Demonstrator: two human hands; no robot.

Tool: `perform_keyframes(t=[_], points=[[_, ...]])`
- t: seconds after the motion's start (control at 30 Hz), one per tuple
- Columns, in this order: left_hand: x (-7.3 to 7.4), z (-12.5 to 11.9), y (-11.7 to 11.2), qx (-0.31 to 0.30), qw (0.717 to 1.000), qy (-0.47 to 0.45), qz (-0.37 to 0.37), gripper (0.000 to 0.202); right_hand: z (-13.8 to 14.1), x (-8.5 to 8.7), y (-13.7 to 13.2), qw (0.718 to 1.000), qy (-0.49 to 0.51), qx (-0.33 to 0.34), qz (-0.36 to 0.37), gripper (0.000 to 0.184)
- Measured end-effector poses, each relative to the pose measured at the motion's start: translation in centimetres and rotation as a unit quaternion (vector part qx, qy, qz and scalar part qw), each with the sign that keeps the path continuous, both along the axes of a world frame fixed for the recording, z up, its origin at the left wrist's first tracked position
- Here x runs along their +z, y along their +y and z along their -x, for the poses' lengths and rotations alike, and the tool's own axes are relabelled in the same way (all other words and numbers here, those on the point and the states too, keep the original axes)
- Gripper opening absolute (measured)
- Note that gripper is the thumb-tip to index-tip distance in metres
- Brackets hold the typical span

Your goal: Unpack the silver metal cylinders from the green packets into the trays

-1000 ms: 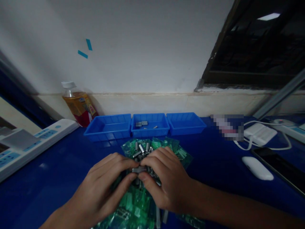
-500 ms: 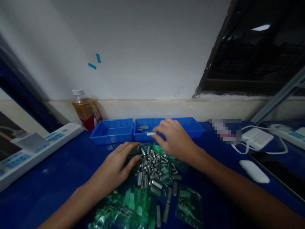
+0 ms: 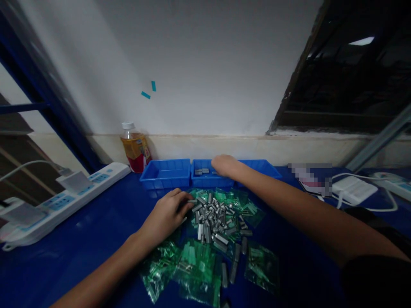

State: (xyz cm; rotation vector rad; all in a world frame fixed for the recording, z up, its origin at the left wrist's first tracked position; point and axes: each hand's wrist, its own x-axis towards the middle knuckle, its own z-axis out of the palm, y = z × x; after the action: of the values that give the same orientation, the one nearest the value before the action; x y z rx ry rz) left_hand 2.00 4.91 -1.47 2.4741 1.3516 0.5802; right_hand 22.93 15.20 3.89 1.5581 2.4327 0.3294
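Observation:
My right hand [image 3: 225, 166] reaches into the middle blue bin [image 3: 212, 181], fingers curled down and partly hidden. A sliver of a metal hex standoff shows at its fingertips. Several grey standoffs [image 3: 202, 171] lie in that bin, left of the fingers. My left hand [image 3: 171, 210] rests at the left edge of a heap of small metal parts [image 3: 215, 217], thumb and forefinger pinched around a small standoff [image 3: 192, 201]. Longer hex standoffs [image 3: 224, 274] lie at the heap's near side. Green-tinted plastic bags [image 3: 199, 269] with thin parts inside lie closer to me.
A left blue bin [image 3: 165, 183] and a right blue bin [image 3: 266, 168] flank the middle one. A drink bottle [image 3: 135, 149] stands by the wall. White power strips [image 3: 64, 199] lie left, a white charger [image 3: 355, 189] with cables right. Another green bag [image 3: 261, 267] lies near right.
My right hand has moved forward with its standoff, from above the bin's front edge into the middle bin. My left fingers have closed around a small standoff. The view has shifted left.

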Motion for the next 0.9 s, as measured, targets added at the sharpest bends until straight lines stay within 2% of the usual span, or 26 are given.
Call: perform_keyframes(t=[0.17, 0.33, 0.53, 0.63, 0.67, 0.73, 0.83, 0.9], points=[[0.4, 0.3, -0.3, -0.011, 1.000, -0.023, -0.010, 0.023, 0.4, -0.2, 0.7, 1.000, -0.010, 0.014, -0.009, 0.025], [0.6, 0.2, -0.6, -0.021, 0.999, -0.030, -0.015, 0.025, 0.9, -0.7, 0.7, 1.000, 0.014, 0.001, -0.028, 0.023], [0.6, 0.1, -0.8, -0.029, 0.998, -0.061, -0.020, 0.026, -0.5, -0.1, -0.2, 0.996, 0.071, -0.038, -0.047, 0.027], [1.0, -0.1, -1.2, -0.001, 0.994, -0.112, -0.010, 0.025, -0.7, -0.2, -3.8, 0.983, 0.145, -0.034, -0.105, 0.033], [1.1, -0.2, -1.4, 0.009, 0.991, -0.134, 0.002, 0.025, -0.5, -0.5, -5.6, 0.968, 0.209, -0.008, -0.138, 0.033], [1.4, -0.6, -1.8, 0.014, 0.983, -0.176, 0.045, 0.025, 0.1, -1.6, -9.6, 0.932, 0.318, 0.086, -0.153, 0.026], [1.8, -1.2, -2.6, -0.012, 0.973, -0.204, 0.106, 0.028, 0.8, -3.5, -14.4, 0.914, 0.340, 0.159, -0.150, 0.021], [1.8, -1.6, -3.1, -0.027, 0.973, -0.195, 0.116, 0.031, 0.9, -4.3, -15.8, 0.911, 0.336, 0.175, -0.160, 0.015]])
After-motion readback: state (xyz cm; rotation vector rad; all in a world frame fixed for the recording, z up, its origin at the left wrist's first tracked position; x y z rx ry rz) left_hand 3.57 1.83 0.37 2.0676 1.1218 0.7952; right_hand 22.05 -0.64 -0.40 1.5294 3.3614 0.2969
